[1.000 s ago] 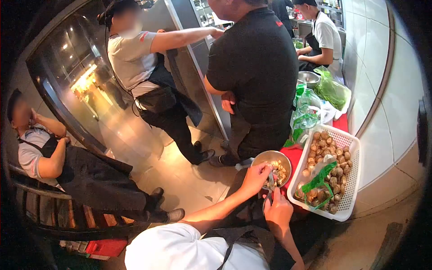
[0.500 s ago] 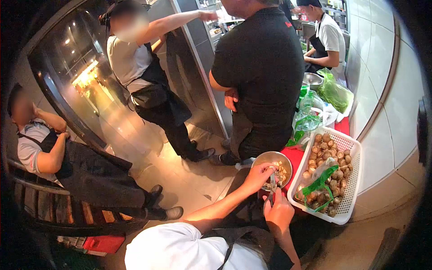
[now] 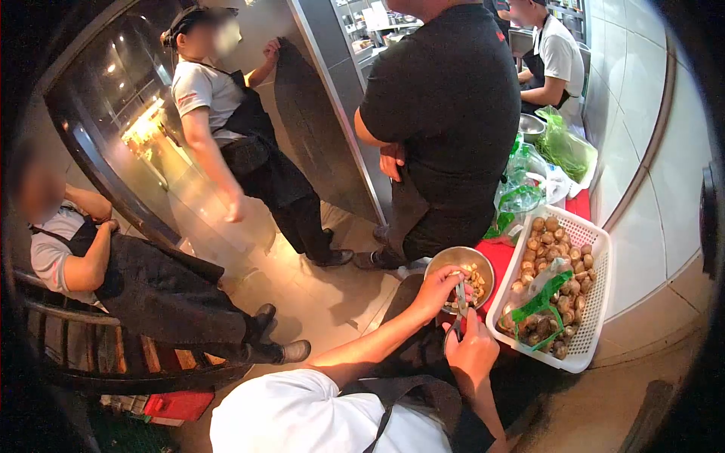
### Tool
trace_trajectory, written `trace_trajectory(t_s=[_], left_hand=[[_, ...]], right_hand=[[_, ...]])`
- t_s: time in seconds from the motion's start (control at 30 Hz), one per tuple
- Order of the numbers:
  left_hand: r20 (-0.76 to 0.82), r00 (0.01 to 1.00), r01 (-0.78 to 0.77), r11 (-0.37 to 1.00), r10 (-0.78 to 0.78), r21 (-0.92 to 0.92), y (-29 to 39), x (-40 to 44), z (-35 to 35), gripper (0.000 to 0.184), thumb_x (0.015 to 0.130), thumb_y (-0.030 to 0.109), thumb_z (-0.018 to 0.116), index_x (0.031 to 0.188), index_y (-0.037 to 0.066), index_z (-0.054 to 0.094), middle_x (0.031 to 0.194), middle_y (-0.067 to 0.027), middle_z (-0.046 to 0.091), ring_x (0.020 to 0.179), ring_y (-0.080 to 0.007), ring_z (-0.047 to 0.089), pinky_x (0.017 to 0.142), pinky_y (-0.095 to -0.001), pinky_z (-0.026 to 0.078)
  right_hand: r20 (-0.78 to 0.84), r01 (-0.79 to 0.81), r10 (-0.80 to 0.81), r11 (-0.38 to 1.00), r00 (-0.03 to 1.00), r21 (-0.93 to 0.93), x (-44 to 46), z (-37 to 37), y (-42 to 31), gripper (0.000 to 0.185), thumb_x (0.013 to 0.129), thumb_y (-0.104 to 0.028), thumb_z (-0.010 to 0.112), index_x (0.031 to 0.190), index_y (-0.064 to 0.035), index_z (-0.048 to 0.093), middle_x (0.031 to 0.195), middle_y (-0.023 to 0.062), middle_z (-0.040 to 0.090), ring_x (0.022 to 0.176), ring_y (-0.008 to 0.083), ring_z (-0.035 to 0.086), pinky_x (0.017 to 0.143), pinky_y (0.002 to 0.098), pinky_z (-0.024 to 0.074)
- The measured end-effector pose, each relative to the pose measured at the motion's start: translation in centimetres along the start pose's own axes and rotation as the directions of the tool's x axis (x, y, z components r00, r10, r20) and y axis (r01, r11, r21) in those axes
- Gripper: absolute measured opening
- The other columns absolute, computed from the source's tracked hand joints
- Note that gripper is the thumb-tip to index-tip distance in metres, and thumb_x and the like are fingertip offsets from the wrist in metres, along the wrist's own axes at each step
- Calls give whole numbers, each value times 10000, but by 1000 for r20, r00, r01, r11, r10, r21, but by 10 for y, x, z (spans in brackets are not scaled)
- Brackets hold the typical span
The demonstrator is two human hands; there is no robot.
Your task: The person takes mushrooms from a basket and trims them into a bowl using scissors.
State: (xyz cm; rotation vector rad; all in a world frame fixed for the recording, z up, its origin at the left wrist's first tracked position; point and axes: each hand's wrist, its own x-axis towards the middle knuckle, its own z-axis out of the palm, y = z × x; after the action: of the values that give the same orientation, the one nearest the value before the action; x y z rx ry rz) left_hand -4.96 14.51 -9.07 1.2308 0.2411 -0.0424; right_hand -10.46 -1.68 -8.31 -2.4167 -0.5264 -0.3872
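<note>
Gripping dark-handled metal scissors [image 3: 462, 296], the right hand [image 3: 473, 352] sits beside the left hand [image 3: 438, 291], which pinches a small indistinct piece [image 3: 456, 273] near the blades, over a round silvery metal bowl [image 3: 453, 260].

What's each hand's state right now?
Left hand: closed in a pinch by the bowl; held item unclear.
Right hand: closed, holding scissors.

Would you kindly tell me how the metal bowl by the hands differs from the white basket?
The metal bowl is round, while the white basket is roughly rectangular. The basket's wall is perforated; the bowl's shows no holes. The bowl holds pale pieces; the basket holds brown mushrooms and a plastic bag. Both are open-topped.
</note>
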Motion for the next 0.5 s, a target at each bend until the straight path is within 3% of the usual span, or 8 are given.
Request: trace_trajectory(t_s=[0.13,0.23,0.33,0.43,0.5], left_hand=[[-22,999,-38,997,40,73,0,1,-1,273,1055,252,532,1137,20,649,902,-102,730,804,-170,714,744,-298,575],[30,996,-91,928,86,361,2,2,-8,270,1051,252,531,1109,19,655,888,-98,727,790,-170,709,723,-301,571],[74,995,-86,949,67,303,-3,7,-13,270,1044,242,528,1109,9,648,876,-101,722,773,-176,708,708,-307,572],[1,999,39,996,-39,75,-2,4,-3,240,1036,216,540,1122,10,626,853,-114,720,710,-184,708,583,-284,545],[-2,998,60,997,-60,43,0,4,-2,237,1035,210,531,1124,11,621,858,-108,705,733,-196,710,654,-310,567]], right_hand=[[6,-11,11,1000,1000,-4,-1,-1,-1,568,828,-368,770,1241,-10,617,850,178,684,761,376,686,650,462,548],[12,7,-7,1000,1000,-29,-2,-4,-2,565,827,-363,769,1244,-14,620,863,178,682,770,375,685,660,459,551],[21,6,-5,1000,1000,-30,-4,-1,0,556,834,-347,761,1255,-15,614,863,177,679,773,373,683,663,457,551],[-8,27,-27,999,1000,17,-2,1,1,540,805,-275,804,1223,17,626,828,196,684,755,394,680,656,483,534],[32,-1,0,1000,1000,10,-2,3,-1,536,813,-257,798,1235,18,615,823,196,685,752,399,679,658,486,531]])
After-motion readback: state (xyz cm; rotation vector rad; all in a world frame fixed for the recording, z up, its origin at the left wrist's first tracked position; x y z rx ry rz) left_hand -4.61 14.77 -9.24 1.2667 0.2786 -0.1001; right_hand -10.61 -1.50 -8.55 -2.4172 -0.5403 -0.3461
